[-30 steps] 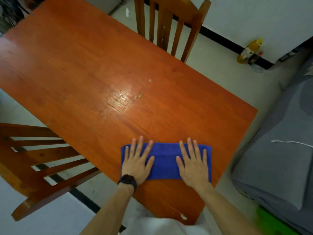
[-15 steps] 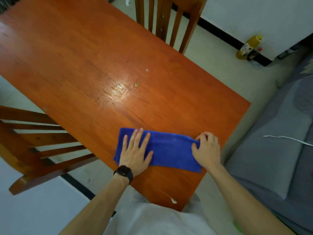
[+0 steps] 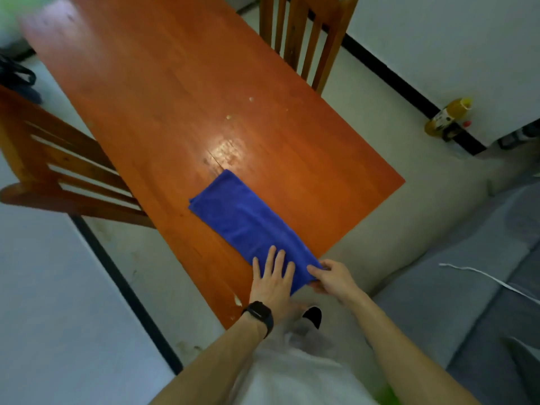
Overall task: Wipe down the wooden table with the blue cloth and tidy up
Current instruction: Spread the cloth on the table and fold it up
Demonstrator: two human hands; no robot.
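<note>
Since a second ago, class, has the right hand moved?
Yes. The right hand slid off the blue cloth to the table edge, now pinching the cloth's end.

One wide-angle view looks out from the person's head, forward and steeply down across the near corner of the table [image 3: 163,92], whose top runs away toward the upper left. It sits close: the left hand [image 3: 272,283] and right hand [image 3: 333,278] on the cloth [image 3: 244,217] lie low in the middle, forearms entering from the bottom edge. A chair [image 3: 318,10], floor [image 3: 365,118] and wall [image 3: 438,39] fill the upper right
</note>
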